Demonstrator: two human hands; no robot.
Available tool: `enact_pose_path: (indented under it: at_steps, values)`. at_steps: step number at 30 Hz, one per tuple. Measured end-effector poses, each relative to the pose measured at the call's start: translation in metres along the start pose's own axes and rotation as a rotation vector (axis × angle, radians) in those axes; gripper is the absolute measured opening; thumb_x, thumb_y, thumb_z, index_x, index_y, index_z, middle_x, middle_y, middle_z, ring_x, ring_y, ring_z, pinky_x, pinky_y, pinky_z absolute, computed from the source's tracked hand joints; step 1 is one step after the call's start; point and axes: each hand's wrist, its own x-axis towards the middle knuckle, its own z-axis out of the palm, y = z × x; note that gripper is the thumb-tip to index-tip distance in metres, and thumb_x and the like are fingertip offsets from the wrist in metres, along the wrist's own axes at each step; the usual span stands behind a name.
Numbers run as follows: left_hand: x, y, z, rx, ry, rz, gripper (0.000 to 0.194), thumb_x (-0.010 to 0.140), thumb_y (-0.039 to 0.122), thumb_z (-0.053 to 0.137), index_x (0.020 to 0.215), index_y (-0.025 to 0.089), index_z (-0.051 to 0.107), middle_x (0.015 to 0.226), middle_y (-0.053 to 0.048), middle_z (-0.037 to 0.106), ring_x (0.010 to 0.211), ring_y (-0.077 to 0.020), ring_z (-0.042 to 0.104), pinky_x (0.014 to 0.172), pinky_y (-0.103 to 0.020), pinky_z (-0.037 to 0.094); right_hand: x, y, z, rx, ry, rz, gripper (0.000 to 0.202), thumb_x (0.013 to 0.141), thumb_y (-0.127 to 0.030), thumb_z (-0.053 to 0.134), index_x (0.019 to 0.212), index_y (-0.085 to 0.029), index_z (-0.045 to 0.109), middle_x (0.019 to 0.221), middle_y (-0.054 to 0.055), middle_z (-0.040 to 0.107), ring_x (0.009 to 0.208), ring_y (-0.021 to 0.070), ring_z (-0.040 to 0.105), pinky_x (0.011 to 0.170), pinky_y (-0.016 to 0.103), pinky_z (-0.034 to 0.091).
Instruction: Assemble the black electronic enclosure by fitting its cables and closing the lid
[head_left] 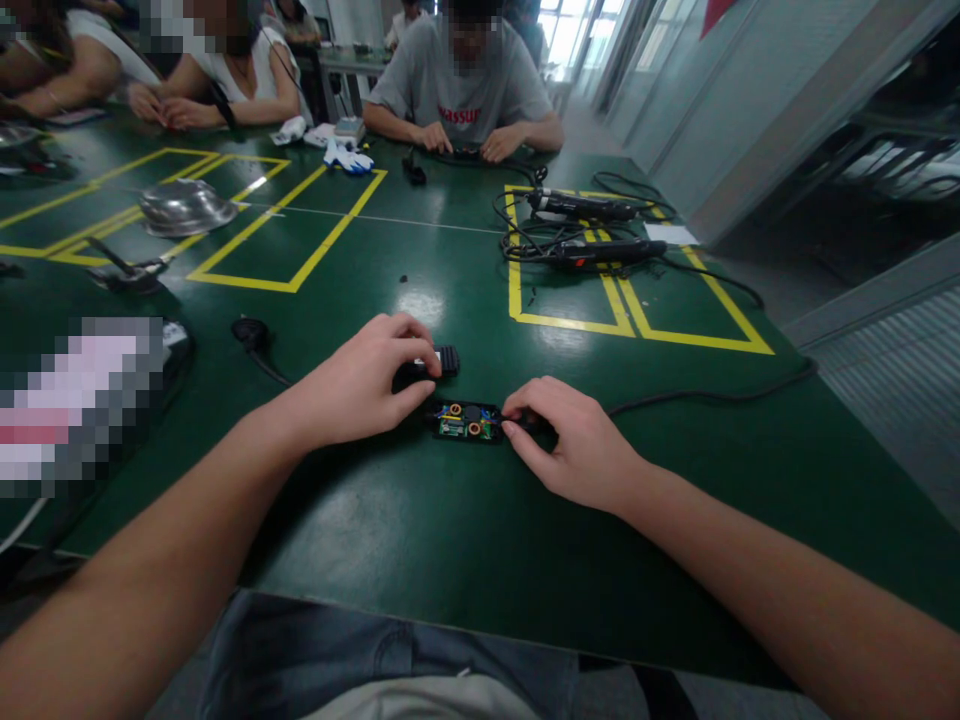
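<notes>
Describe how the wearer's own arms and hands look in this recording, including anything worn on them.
The left hand and right hand are both ungloved, with no ring showing, though some fingers are partly hidden. No watch or bracelet shows at either wrist. The left forearm and right forearm are bare, with no sleeve in view and no visible markings.

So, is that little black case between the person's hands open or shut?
Open: the black case shows its green circuit board and copper-coloured coils face up, with no cover over them.
</notes>
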Motion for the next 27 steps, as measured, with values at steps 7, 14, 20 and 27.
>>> enact_pose_path:
  at_steps: [7,14,20,27]
  values:
    - [0.004,-0.007,0.012,0.126,-0.054,-0.14,0.043,0.101,0.034,0.066,0.142,0.021,0.073,0.134,-0.015,0.077,0.123,-0.0362,0.07,0.114,-0.056,0.055,-0.002,0.0,-0.001,0.07,0.028,0.073,0.028,0.099,-0.015,0.056,0.125,-0.025,0.053,0.097,0.005,0.074,0.079,0.0219,0.067,0.075,0.038,0.055]
    - [-0.003,0.019,0.006,-0.136,-0.006,0.124,0.04,0.1,0.034,0.073,0.137,0.019,0.076,0.127,-0.011,0.079,0.118,-0.0282,0.073,0.109,-0.043,0.058,-0.006,0.003,0.0,0.091,0.036,0.075,0.052,0.093,-0.018,0.06,0.142,-0.026,0.044,0.112,0.007,0.073,0.086,0.0232,0.067,0.08,0.04,0.057]
    - [-0.002,0.017,0.014,-0.168,-0.103,0.159,0.034,0.095,0.028,0.079,0.128,0.021,0.079,0.122,-0.009,0.08,0.111,-0.0261,0.075,0.103,-0.039,0.058,-0.005,0.0,-0.001,0.056,0.002,0.049,0.046,0.098,-0.028,0.065,0.142,-0.024,0.053,0.114,0.009,0.074,0.089,0.0257,0.069,0.081,0.042,0.059]
    - [-0.001,0.017,0.013,-0.142,-0.14,0.138,0.032,0.096,0.027,0.079,0.127,0.02,0.079,0.12,-0.008,0.079,0.109,-0.0257,0.074,0.101,-0.038,0.056,0.0,0.001,0.0,0.028,-0.012,-0.026,0.025,0.103,-0.03,0.073,0.125,-0.021,0.069,0.116,0.013,0.078,0.104,0.0294,0.075,0.088,0.044,0.063]
